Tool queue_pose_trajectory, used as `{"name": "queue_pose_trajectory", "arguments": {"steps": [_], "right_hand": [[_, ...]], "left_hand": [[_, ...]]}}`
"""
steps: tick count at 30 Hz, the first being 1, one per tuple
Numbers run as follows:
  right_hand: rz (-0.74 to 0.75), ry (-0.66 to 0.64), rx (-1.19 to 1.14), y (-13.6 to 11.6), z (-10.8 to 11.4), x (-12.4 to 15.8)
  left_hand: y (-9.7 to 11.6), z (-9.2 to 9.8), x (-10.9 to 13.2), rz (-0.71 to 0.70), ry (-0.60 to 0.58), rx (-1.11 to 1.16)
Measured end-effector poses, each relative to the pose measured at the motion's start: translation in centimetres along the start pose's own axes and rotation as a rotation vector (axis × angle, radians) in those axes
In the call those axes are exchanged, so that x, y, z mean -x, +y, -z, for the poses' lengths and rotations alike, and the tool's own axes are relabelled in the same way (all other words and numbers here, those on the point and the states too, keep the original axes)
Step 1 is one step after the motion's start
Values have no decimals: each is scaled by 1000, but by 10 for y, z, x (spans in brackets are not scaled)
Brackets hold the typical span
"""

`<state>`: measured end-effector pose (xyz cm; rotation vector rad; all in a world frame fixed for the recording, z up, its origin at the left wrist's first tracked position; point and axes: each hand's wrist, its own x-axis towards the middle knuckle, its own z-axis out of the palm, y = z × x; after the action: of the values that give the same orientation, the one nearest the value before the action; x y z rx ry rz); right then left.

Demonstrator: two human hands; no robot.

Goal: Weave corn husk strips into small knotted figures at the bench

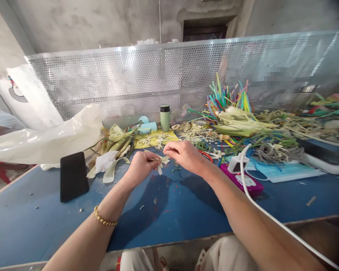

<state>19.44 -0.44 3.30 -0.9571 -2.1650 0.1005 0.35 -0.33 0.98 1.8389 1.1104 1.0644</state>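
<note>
My left hand [143,165] is closed in a pinch on a small pale piece of husk [164,160], above the middle of the blue table [147,222]. Close on its right, my right hand [184,155] has thumb and forefinger pressed together near the same piece; what sits between these fingertips is too small to make out. Behind both hands lies a yellow sheet [141,142] with pale scraps on it. Husk leaves [118,141] and a white crumpled piece [105,162] lie left of my left hand.
A black phone [73,177] and plastic sheeting [48,143] lie left. A green bottle [165,119] stands behind. Right are a purple power strip [250,183], white cable [245,188], grey cord bundle [279,153], blue mask [290,172] and husks [240,124], before a perforated metal screen [124,82].
</note>
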Motion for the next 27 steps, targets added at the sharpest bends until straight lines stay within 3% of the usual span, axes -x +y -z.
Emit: {"name": "queue_pose_trajectory", "arguments": {"steps": [5, 12, 21, 27], "right_hand": [[-48, -41, -117, 3, 9, -2], [-207, -82, -510, 3, 2, -2], [-226, -31, -300, 0, -19, -1], [-65, 18, -106, -4, -19, 0]], "left_hand": [[6, 3, 4, -70, -84, -59], [19, 6, 9, 6, -213, 341], [14, 6, 3, 45, 124, 471], [12, 3, 1, 35, 174, 533]]}}
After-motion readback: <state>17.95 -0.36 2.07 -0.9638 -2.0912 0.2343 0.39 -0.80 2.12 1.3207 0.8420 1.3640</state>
